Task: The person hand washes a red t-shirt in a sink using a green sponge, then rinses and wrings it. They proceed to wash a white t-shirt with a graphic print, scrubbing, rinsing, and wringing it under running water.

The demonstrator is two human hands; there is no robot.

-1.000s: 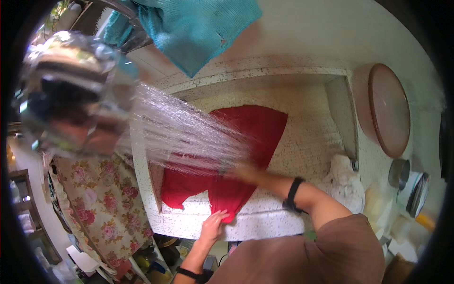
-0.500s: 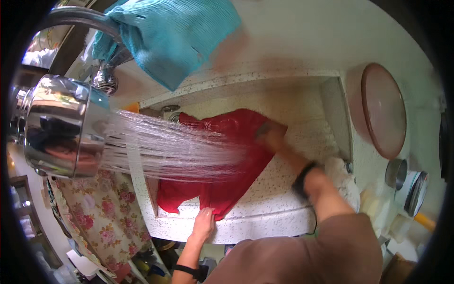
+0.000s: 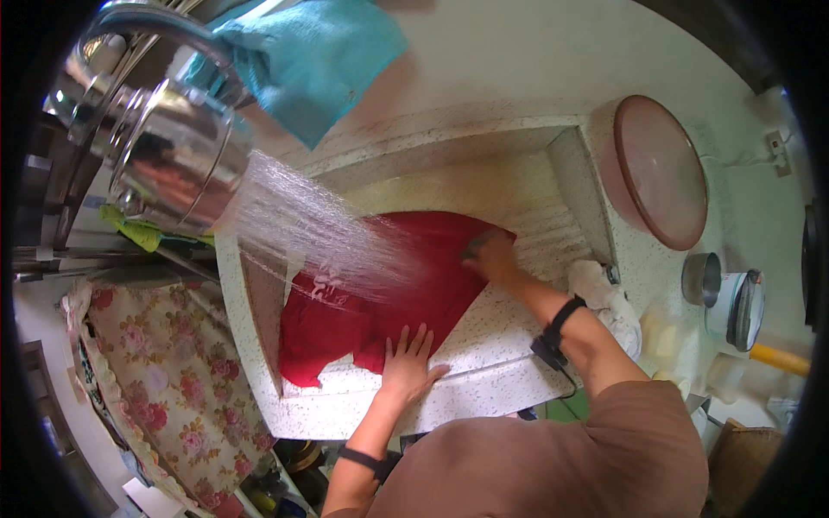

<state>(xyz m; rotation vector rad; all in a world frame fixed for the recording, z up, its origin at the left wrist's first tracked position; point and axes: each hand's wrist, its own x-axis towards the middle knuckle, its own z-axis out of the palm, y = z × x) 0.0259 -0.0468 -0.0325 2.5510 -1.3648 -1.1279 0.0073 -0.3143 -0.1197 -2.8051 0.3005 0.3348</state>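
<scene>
A red garment (image 3: 432, 293) lies in the speckled basin (image 3: 577, 181) under a spray of water from a chrome shower head (image 3: 173, 151) at the upper left. My left hand (image 3: 408, 371) rests palm down on the garment's lower part and the basin's near edge, fingers spread. My right hand (image 3: 494, 257) is on the garment's right side, fingers curled round a small dark object that is too blurred to name.
A turquoise cloth (image 3: 315, 56) hangs over the curved pipe. Right of the basin are a pink tub (image 3: 661, 173), a steel bowl (image 3: 699, 281), a white container (image 3: 725, 311) and a wet white cloth (image 3: 600, 311). A floral cloth (image 3: 173, 371) covers something at the left.
My left hand has let go of the garment's bottom edge and now lies spread. My right hand has moved up and rightward across the garment. The view has shifted slightly.
</scene>
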